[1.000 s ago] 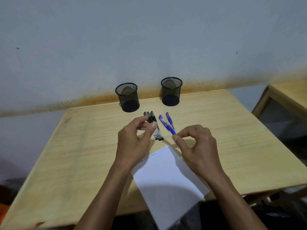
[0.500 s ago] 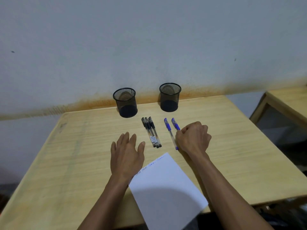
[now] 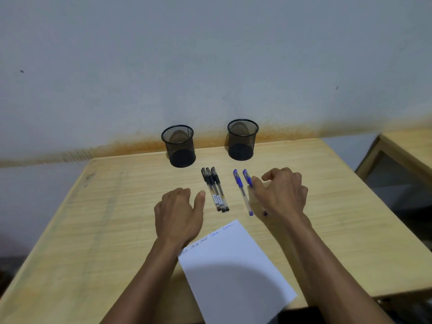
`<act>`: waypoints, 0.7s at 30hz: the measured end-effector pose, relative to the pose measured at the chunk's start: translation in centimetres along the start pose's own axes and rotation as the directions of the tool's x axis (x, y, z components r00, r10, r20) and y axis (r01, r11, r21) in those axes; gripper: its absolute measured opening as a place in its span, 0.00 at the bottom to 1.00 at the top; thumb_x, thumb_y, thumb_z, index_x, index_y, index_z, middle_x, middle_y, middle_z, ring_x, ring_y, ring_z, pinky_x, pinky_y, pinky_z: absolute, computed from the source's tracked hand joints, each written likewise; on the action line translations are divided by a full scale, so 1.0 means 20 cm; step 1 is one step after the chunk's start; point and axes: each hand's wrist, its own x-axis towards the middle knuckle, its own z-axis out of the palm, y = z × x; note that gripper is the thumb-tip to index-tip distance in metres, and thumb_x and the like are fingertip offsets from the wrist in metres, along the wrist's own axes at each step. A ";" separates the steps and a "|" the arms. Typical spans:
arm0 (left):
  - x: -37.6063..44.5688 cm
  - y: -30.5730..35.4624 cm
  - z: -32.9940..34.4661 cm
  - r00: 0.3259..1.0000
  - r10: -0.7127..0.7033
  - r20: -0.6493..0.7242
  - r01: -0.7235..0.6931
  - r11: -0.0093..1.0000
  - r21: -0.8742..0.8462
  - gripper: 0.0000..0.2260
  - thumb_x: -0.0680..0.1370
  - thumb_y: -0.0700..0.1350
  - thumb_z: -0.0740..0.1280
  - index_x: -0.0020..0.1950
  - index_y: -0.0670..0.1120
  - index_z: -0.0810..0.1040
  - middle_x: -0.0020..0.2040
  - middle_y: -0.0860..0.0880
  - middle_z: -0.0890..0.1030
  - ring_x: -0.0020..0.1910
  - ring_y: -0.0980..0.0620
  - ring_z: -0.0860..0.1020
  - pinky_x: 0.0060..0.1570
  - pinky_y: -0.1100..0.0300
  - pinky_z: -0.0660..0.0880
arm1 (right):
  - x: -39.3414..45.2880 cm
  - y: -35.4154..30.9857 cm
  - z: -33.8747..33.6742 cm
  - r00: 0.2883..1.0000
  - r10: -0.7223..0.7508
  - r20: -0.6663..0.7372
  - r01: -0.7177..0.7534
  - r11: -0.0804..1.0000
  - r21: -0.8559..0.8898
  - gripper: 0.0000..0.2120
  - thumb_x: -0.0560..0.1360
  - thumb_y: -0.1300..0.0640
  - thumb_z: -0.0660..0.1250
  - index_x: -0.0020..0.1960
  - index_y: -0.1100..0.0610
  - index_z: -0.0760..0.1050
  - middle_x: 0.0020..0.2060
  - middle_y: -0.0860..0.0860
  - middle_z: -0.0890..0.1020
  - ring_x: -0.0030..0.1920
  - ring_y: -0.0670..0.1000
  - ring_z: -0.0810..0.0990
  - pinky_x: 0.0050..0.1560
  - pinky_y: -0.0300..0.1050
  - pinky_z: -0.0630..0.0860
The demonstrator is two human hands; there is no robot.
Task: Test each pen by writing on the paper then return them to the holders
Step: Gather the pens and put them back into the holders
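Wooden table (image 3: 350, 230) against pale wall (image 3: 210, 54); rust-coloured stain along wall base.

Two black mesh holders at far edge: left holder (image 3: 178, 146), right holder (image 3: 242, 139). Both upright, well apart, no pens inside.

Three black pens (image 3: 214, 189) lying side by side, touching, just in front of left holder, caps toward holders.

Two blue pens in front of right holder, roughly parallel: left blue pen (image 3: 242, 192) fully in view, flat on table; right blue pen (image 3: 247, 177) partly hidden under right hand, only cap end and tip end showing.

Paper (image 3: 233, 272) near front edge, turned at an angle, near corner overhanging the table. One line of handwriting along its far edge.

Left hand (image 3: 178, 215) palm down beside black pens, fingers relaxed and loosely spread, thumb near the pens but apart, holding nothing.

Right hand (image 3: 281, 194) over right blue pen, fingers loosely curled, fingertips at the pen's barrel. Touching or gripping: cannot tell.

Second table (image 3: 406, 148) at right edge.
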 end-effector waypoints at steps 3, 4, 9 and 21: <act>0.10 0.13 -0.05 0.996 -0.083 0.034 0.081 0.996 0.039 0.28 0.76 0.68 0.54 0.46 0.45 0.78 0.49 0.47 0.82 0.52 0.42 0.76 0.54 0.45 0.72 | 0.06 -0.03 -0.08 0.980 -0.052 0.194 0.065 0.996 -0.060 0.22 0.73 0.38 0.69 0.56 0.54 0.80 0.52 0.51 0.84 0.59 0.58 0.77 0.55 0.52 0.72; 0.13 0.19 -0.07 0.992 -0.103 0.070 0.097 0.991 0.088 0.28 0.75 0.69 0.56 0.44 0.45 0.76 0.49 0.47 0.81 0.52 0.42 0.75 0.55 0.45 0.72 | 0.08 -0.05 -0.09 0.964 -0.052 0.260 0.080 0.992 -0.099 0.21 0.71 0.37 0.71 0.50 0.54 0.79 0.48 0.51 0.83 0.53 0.57 0.79 0.49 0.50 0.73; 0.26 0.41 -0.07 0.959 -0.151 0.239 0.089 0.964 0.251 0.20 0.70 0.61 0.67 0.51 0.48 0.74 0.49 0.47 0.77 0.51 0.42 0.76 0.53 0.48 0.72 | 0.16 -0.18 -0.08 0.886 -0.066 0.458 0.214 0.936 -0.278 0.19 0.67 0.44 0.76 0.40 0.53 0.68 0.40 0.50 0.77 0.38 0.52 0.77 0.38 0.46 0.71; 0.30 0.48 0.05 0.967 -0.129 0.218 0.076 0.969 0.236 0.14 0.76 0.48 0.67 0.60 0.45 0.75 0.47 0.47 0.76 0.45 0.46 0.75 0.41 0.55 0.74 | 0.26 -0.20 0.00 0.838 -0.157 0.523 0.384 0.850 -0.360 0.14 0.71 0.53 0.73 0.51 0.58 0.74 0.39 0.52 0.75 0.43 0.57 0.78 0.42 0.48 0.74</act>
